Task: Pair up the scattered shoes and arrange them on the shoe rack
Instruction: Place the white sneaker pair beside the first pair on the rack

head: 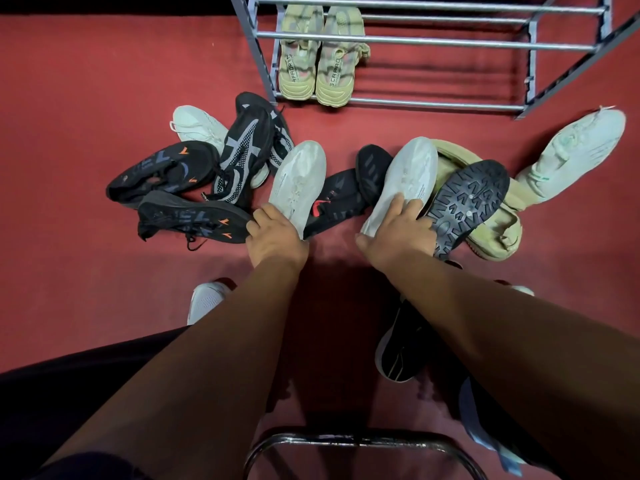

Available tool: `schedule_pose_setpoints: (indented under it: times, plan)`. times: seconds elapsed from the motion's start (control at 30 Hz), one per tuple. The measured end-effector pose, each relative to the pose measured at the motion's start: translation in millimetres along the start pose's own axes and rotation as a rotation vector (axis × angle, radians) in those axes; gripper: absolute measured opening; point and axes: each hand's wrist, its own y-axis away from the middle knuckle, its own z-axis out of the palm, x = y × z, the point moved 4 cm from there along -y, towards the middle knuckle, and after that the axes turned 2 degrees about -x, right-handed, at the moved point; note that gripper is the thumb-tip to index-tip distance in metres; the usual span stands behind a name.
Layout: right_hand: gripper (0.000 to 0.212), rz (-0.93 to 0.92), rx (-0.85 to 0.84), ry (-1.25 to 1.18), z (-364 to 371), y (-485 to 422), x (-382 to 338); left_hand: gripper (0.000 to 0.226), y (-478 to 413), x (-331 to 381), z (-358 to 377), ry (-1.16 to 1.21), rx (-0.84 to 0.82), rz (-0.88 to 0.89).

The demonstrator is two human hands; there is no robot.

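Shoes lie scattered on a red carpet in front of a metal shoe rack. My left hand grips the heel of a pale grey sneaker that points away from me. A matching pale grey sneaker has its heel held by my right hand. A tan pair stands side by side on the rack's lowest level at the left.
Left of my hands lie several black sneakers and a white one. A black sole faces up beside tan boots. A white sneaker lies at right. More shoes sit under my right arm, a curved black metal bar below.
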Motion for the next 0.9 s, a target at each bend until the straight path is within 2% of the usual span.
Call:
schedule_pose_setpoints:
  times: [0.13, 0.3, 0.5, 0.57, 0.63, 0.73, 0.8, 0.9]
  plan:
    - [0.125, -0.022, -0.013, -0.002, 0, -10, -6, 0.109, -6, 2, 0, 0.002, 0.016, 0.018]
    - [0.113, -0.127, 0.039, -0.083, -2, -11, -2, 0.084, -10, 6, -8, 0.139, 0.067, 0.081]
    - [0.095, -0.254, 0.147, -0.229, -4, 6, 5, 0.087, -12, 40, -25, 0.248, 0.105, 0.173]
    - [0.092, -0.295, 0.137, -0.241, -3, 9, 7, 0.093, -14, 51, -23, 0.233, 0.048, 0.185]
    - [0.09, -0.311, 0.128, -0.248, -1, 9, 12, 0.1, -17, 58, -14, 0.151, -0.087, 0.134]
    - [0.093, -0.138, 0.094, -0.34, 0, 7, 19, 0.107, -19, 59, 1, 0.063, -0.237, 0.073]
    - [0.1, 0.03, 0.047, -0.403, -1, 0, 17, 0.115, -18, 60, 7, 0.051, -0.262, 0.078]
    - [0.121, 0.119, -0.094, -0.38, -4, -17, 13, 0.121, -17, 62, 13, 0.039, -0.253, 0.075]
